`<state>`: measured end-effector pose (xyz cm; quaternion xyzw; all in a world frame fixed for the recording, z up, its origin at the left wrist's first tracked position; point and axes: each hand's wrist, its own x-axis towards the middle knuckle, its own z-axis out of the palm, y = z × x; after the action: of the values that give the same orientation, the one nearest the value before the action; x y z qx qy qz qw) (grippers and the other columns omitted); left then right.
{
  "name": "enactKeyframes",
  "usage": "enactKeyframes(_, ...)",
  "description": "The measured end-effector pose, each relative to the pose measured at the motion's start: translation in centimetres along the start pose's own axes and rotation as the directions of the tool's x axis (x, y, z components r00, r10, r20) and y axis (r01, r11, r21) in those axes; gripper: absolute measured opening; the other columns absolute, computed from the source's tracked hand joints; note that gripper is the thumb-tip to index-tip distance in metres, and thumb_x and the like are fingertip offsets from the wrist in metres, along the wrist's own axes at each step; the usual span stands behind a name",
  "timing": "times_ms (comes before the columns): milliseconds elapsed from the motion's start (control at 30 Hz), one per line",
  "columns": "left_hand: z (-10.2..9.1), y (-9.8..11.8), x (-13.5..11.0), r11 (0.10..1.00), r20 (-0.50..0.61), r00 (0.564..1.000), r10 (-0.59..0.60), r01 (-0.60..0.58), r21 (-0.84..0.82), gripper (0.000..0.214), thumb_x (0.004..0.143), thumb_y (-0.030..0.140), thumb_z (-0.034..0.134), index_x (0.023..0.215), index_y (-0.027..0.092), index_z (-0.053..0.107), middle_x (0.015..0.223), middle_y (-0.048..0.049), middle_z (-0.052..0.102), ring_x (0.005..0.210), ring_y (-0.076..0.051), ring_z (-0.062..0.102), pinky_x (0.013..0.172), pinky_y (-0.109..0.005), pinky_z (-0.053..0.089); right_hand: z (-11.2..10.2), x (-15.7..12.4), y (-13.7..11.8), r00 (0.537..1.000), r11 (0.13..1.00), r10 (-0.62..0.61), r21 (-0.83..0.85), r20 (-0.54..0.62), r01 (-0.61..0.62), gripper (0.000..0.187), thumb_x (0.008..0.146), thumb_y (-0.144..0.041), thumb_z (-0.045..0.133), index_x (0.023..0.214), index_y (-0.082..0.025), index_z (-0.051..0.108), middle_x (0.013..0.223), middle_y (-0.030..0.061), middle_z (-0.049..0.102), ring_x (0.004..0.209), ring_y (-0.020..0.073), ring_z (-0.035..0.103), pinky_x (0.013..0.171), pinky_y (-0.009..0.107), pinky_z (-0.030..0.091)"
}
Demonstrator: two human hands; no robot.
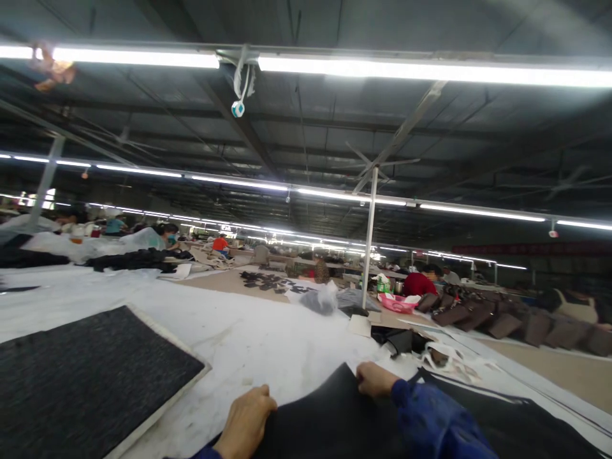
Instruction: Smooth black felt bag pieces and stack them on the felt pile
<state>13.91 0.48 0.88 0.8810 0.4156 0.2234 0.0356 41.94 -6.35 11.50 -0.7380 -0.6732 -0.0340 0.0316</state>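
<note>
Head view, held black sheet (325,417), corner (344,375) forward

Between the left hand (247,421) and right hand (377,379) spans a held sheet (329,414), over the worktable (229,325). Left of the grip lies a fabric panel (95,376); right of it, a second sheet (516,417). Beyond the right hand are scraps (401,340); farther ahead, a plastic bag (322,299), then a pole (370,242), with a basket (398,306) right of it.

The sleeves (433,414) are deep blue (faintly patterned).
</note>
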Motion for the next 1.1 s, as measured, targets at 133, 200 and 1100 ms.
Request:
enactKeyframes(133, 1.9, -0.1, -0.1, 1.000, 0.073, 0.997, -0.007, 0.005, 0.028, 0.031, 0.081, 0.010, 0.042, 0.086, 0.026, 0.068, 0.094, -0.0037, 0.065, 0.094, -0.020, 0.060, 0.078, -0.029, 0.044, 1.0, -0.1, -2.2, 0.997, 0.996, -0.068, -0.062, 0.019, 0.069, 0.036, 0.076, -0.012, 0.049, 0.109, -0.015, 0.063, 0.112, 0.0160, 0.062, 0.104, 0.0256, 0.058, 0.088, 0.039, 0.044)
enactKeyframes(200, 1.8, -0.1, -0.3, 0.999, 0.070, 0.997, -0.008, 0.006, 0.032, 0.033, 0.083, 0.010, 0.040, 0.087, 0.026, 0.068, 0.094, -0.0041, 0.065, 0.093, -0.019, 0.060, 0.078, -0.029, 0.044, 1.8, -0.1, -4.5, 0.966, 0.968, -0.245, -0.030, 0.080, 0.248, 0.037, 0.080, -0.017, 0.046, 0.115, -0.019, 0.061, 0.117, 0.0113, 0.061, 0.110, 0.0227, 0.055, 0.092, 0.033, 0.042)
enactKeyframes(1100, -2.9, -9.8, -5.3, 0.983, 0.046, 0.987, 0.156, -0.150, -0.109, 0.022, 0.085, 0.019, 0.051, 0.092, 0.028, 0.071, 0.089, 0.0006, 0.065, 0.086, -0.014, 0.058, 0.072, -0.022, 0.039, 7.9, 1.2, -13.0, 0.840, 0.847, -0.485, -0.110, 0.245, 0.521, 0.066, 0.077, -0.003, 0.035, 0.135, -0.031, 0.043, 0.108, 0.0088, 0.053, 0.094, 0.0206, 0.056, 0.078, 0.029, 0.042)
